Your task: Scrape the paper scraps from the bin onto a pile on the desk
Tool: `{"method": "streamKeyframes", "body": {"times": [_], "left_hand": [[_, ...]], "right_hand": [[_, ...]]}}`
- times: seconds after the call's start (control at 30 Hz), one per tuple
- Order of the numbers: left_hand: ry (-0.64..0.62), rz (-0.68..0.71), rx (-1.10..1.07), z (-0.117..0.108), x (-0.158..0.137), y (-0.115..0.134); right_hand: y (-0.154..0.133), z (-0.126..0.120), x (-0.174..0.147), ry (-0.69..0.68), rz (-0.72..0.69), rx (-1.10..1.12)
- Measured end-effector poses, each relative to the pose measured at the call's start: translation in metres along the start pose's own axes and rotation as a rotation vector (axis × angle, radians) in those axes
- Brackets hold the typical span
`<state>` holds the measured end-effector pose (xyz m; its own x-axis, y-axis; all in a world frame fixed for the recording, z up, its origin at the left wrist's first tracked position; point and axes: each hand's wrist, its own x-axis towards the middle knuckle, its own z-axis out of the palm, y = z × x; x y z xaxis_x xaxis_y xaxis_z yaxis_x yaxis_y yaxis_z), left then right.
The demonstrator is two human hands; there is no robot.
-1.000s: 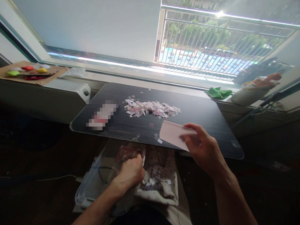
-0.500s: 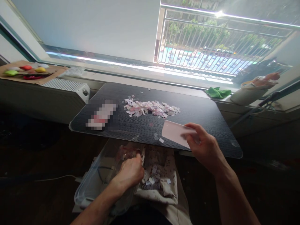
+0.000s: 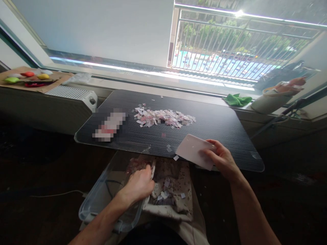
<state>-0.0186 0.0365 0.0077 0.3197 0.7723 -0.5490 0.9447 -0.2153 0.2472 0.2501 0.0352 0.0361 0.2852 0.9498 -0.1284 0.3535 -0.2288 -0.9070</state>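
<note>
My right hand (image 3: 223, 158) grips a pale, flat scraper-like card (image 3: 191, 149) with small holes near its corners. The card is tilted at the table's near edge. One white paper scrap (image 3: 176, 158) lies at its lower left corner. Lower down, my left hand (image 3: 140, 182) is closed on the edge of a spotted cloth (image 3: 185, 170), spread below the table edge. Several paper scraps (image 3: 165, 195) lie on this cloth. Farther back on the dark table (image 3: 217, 119) is a heap of small pale and pinkish paper pieces (image 3: 163, 117).
A clear plastic box (image 3: 94, 197) stands left of the cloth, under my left forearm. A blurred-out item (image 3: 109, 126) lies at the table's left. On the sill are a green cloth (image 3: 237, 100) and a pale pot (image 3: 270, 102). A radiator (image 3: 74, 95) borders the left.
My right hand has drawn the card toward the near edge and tilted it. The white scrap has shifted toward that edge. My left hand has moved slightly left with the cloth edge.
</note>
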Motion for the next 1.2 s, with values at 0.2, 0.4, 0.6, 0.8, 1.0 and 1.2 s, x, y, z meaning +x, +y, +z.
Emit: {"method": "streamKeyframes", "body": {"times": [0.2,0.4,0.6,0.8,1.0,1.2], "left_hand": [[-0.004,0.028,-0.005,-0.001,0.001,0.004],[-0.028,0.145,0.059,0.007,0.001,0.038],[-0.036,0.212,0.091,0.006,0.001,0.056],[-0.046,0.158,0.067,0.007,0.003,0.049],[-0.022,0.161,0.059,0.01,0.005,0.048],[-0.03,0.155,0.053,0.013,0.009,0.049]], "right_hand": [[0.0,0.001,-0.008,-0.153,0.031,0.05],[-0.017,0.019,0.021,0.048,-0.13,0.012],[-0.028,0.048,0.061,0.005,-0.219,0.001],[-0.026,0.048,0.044,-0.263,-0.158,0.071],[-0.012,0.024,0.024,0.063,-0.079,0.039],[-0.005,0.034,0.005,-0.074,-0.049,0.047]]}}
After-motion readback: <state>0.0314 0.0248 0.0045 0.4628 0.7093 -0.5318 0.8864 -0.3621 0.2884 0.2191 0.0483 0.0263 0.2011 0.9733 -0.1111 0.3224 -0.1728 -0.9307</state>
